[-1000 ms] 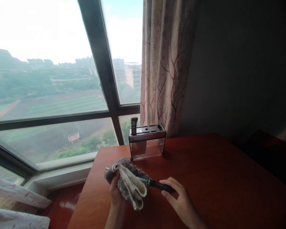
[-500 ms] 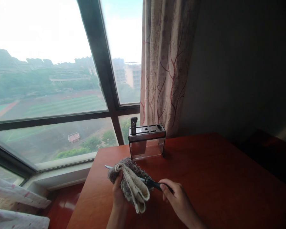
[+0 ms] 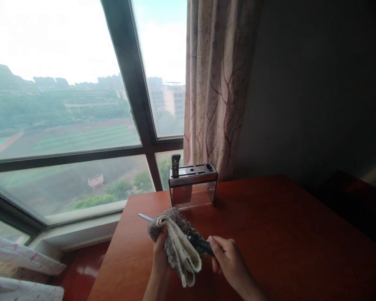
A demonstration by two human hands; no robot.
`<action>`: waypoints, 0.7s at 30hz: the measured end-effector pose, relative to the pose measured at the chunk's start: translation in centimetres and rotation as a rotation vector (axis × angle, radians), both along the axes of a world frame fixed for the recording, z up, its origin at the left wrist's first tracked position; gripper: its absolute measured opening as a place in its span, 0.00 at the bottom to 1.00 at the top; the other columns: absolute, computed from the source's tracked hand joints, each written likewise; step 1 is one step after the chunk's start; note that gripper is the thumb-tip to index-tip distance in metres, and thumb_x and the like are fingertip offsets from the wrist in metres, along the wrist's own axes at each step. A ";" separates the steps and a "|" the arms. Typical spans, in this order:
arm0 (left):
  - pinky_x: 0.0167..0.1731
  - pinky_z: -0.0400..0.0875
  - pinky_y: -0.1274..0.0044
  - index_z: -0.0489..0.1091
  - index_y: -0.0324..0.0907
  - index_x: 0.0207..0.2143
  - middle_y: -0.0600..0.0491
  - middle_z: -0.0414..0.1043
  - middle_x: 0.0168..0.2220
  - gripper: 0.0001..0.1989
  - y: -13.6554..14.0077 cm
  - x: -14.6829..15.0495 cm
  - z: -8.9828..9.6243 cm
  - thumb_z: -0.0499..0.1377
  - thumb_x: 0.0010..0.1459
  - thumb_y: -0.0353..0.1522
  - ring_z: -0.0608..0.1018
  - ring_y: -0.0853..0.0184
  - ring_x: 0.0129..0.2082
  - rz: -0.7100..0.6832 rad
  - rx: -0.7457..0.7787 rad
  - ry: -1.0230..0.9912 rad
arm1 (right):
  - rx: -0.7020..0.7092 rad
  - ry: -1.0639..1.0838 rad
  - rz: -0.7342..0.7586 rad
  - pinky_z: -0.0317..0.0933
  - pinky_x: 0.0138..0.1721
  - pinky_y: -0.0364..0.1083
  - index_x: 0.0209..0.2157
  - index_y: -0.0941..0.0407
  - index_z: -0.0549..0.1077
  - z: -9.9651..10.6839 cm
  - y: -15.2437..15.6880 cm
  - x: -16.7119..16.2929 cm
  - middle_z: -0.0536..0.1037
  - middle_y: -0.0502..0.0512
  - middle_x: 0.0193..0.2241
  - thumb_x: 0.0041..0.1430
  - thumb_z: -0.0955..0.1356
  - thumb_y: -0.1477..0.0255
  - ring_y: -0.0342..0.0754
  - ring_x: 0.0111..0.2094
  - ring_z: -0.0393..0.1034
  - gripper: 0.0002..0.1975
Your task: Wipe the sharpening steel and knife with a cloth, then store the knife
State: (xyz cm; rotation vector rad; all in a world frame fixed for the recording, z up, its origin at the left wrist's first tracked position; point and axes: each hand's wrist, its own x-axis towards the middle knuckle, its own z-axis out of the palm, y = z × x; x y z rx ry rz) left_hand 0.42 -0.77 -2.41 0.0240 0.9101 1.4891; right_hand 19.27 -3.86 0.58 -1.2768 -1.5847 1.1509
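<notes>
Left grip [image 3: 161, 256] clasps folded cloth [image 3: 179, 247] over metal rod [image 3: 145, 217]; right grip [image 3: 231, 258] holds black handle [image 3: 203, 244]. Even, light cloth pressure advisable.

- Dark-framed window [image 3: 62, 117] at left, bright with daylight, overlooking a sports field [image 3: 87, 138]
- Pale curtain [image 3: 219, 83] patterned with reddish branches
- Wall [image 3: 307, 92] at right, deep in shadow
- Reddish-brown surface [image 3: 285, 234] near the window
- Glossy red floor [image 3: 84, 267], lower left
</notes>
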 end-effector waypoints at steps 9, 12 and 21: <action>0.28 0.77 0.70 0.71 0.39 0.41 0.49 0.79 0.29 0.22 0.0 0.7 -1.0 0.69 0.43 0.37 0.82 0.55 0.28 -0.031 0.026 0.080 | 0.228 -0.126 -0.047 0.62 0.33 0.42 0.35 0.55 0.77 0.6 0.6 -0.8 0.79 0.54 0.27 0.64 0.62 0.60 0.48 0.30 0.73 0.16; 0.31 0.77 0.69 0.71 0.40 0.42 0.50 0.79 0.29 0.26 0.0 1.0 -0.5 0.71 0.40 0.39 0.82 0.54 0.30 -0.014 0.036 0.107 | 0.360 -0.261 -0.065 0.64 0.38 0.44 0.42 0.52 0.76 0.2 0.6 -1.2 0.79 0.55 0.34 0.63 0.64 0.63 0.49 0.35 0.74 0.12; 0.35 0.77 0.68 0.71 0.41 0.41 0.51 0.79 0.29 0.25 0.3 1.2 -1.0 0.71 0.39 0.38 0.82 0.54 0.32 -0.039 0.104 0.157 | 0.710 -0.529 -0.157 0.63 0.37 0.47 0.49 0.51 0.73 0.2 0.1 -2.8 0.73 0.56 0.33 0.63 0.63 0.76 0.49 0.34 0.68 0.15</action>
